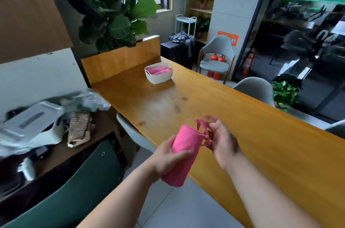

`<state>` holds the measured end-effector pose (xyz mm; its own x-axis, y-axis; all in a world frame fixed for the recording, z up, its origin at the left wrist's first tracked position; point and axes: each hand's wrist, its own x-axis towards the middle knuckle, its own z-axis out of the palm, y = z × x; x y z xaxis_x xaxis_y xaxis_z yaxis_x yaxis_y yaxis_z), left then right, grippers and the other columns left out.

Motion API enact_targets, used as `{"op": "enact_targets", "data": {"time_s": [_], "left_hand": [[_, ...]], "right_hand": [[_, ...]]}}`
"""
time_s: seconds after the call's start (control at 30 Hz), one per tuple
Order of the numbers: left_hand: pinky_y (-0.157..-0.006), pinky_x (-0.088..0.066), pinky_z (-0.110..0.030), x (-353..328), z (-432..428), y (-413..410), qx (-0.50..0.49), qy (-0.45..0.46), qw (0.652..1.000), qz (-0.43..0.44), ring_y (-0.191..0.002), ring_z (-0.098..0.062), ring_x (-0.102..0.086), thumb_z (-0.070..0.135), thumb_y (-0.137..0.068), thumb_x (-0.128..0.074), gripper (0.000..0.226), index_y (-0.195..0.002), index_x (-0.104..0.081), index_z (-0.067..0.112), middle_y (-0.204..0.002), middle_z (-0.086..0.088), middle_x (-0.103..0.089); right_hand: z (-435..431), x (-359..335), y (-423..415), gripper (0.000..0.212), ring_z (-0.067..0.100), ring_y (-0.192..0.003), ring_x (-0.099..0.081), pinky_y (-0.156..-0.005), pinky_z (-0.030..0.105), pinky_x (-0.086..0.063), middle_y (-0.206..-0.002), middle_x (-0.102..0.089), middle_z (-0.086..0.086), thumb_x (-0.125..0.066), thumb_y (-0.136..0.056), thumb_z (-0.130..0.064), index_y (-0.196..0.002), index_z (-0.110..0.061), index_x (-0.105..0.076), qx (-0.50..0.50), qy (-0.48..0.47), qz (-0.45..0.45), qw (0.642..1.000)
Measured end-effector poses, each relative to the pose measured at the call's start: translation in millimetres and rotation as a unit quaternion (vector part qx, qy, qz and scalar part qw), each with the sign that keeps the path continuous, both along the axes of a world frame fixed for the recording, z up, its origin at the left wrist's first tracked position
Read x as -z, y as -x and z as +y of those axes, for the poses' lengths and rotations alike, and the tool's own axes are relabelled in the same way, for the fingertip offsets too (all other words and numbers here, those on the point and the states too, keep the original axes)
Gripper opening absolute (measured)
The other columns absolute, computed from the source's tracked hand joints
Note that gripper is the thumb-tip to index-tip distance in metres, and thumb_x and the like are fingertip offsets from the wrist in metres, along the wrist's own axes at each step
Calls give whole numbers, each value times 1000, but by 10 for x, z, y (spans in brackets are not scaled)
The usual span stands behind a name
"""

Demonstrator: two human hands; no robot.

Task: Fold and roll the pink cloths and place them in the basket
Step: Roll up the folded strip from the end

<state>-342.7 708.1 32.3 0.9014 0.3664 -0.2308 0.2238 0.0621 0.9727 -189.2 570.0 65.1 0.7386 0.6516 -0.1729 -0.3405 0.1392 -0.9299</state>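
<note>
A rolled pink cloth [183, 151] is held in the air above the near edge of the wooden table [214, 108]. My left hand [166, 160] grips the roll around its middle. My right hand [220, 140] pinches a loose corner of the cloth at the roll's far end, with the other fingers spread. A white basket [158, 77] stands far down the table, and rolled pink cloths [158, 70] lie inside it.
Grey chairs [217, 56] stand along the table's right side and far end. A white chair [134, 134] is tucked under the left edge. A cluttered dark side table [56, 145] sits at left. A large leafy plant [115, 9] rises behind the table.
</note>
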Motion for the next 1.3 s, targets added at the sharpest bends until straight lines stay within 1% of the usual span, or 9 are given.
{"op": "enact_targets", "data": {"time_s": [0.2, 0.27, 0.37, 0.47, 0.7, 0.87, 0.97, 1.13, 1.3], "left_hand": [[-78, -63, -40, -21, 344, 301, 2, -235, 971, 39, -88, -9, -70, 47, -78, -81, 46, -119, -61, 41, -100, 10, -71], [-79, -61, -41, -4, 433, 358, -21, -300, 952, 58, -90, -7, -67, 56, -75, -78, 48, -118, -59, 45, -101, 14, -68], [-82, -59, -40, 13, 591, 395, -41, -376, 921, 89, -93, -9, -65, 67, -75, -73, 55, -122, -55, 46, -106, 17, -65], [-80, -59, -40, 46, 755, 423, -63, -404, 903, 136, -88, -10, -65, 71, -74, -67, 52, -116, -53, 46, -102, 17, -64], [-71, -58, -31, 79, 1232, 304, -184, -197, 950, 159, -83, -9, -69, 60, -68, -85, 56, -105, -55, 31, -95, 9, -70], [-78, -65, -54, 75, 1700, 63, -273, -49, 953, 122, -85, -26, -78, 54, -64, -93, 63, -109, -62, 22, -98, -8, -77], [-82, -65, -53, -25, 1901, -172, -267, 30, 959, 92, -91, -32, -78, 43, -69, -95, 65, -118, -64, 14, -104, -16, -77], [-81, -62, -41, -20, 2101, -553, -199, 137, 969, 56, -104, -31, -74, 40, -78, -88, 71, -138, -57, 17, -121, -17, -74], [-87, -62, -42, 146, 2221, -852, -192, 114, 972, 70, -108, -29, -75, 37, -87, -86, 63, -141, -55, 31, -122, -8, -75]], "right_hand": [[563, -187, 184, 35, 16, -62, -49, -60, 30, -41, -108, -76, 21, -46, -99, -3, -127, -14, -64, -82, 73, -110, 988], [748, -200, 270, 33, 23, -73, -65, -71, 31, -53, -102, -74, 27, -51, -98, 1, -124, -12, -66, -130, 70, -151, 978], [957, -158, 367, 27, 30, -93, -73, -91, 39, -57, -93, -77, 15, -63, -93, -3, -114, -17, -73, -184, 75, -236, 951], [1117, -71, 379, 21, 22, -84, -70, -84, 35, -55, -86, -76, 1, -71, -93, -10, -104, -27, -77, -208, 98, -355, 906], [1569, 198, 270, 34, 21, -64, -59, -63, 36, -53, -78, -63, -5, -73, -86, -5, -101, -35, -73, -180, 64, -498, 846], [1912, 463, -105, 23, 25, -70, -66, -69, 50, -56, -79, -66, 0, -77, -87, -12, -100, -28, -67, -176, 58, -409, 894], [2151, 514, -195, 18, 35, -69, -61, -71, 60, -54, -77, -67, 12, -74, -84, -19, -98, -29, -66, -194, 45, -298, 934], [2497, 470, -700, 19, 19, -68, -58, -71, 53, -54, -75, -67, 13, -77, -89, -8, -93, -26, -72, -168, 64, -256, 950], [2740, 435, -1047, 22, 5, -68, -64, -66, 17, -48, -75, -69, -13, -81, -85, -14, -96, -32, -74, -176, 105, -398, 894]]}}
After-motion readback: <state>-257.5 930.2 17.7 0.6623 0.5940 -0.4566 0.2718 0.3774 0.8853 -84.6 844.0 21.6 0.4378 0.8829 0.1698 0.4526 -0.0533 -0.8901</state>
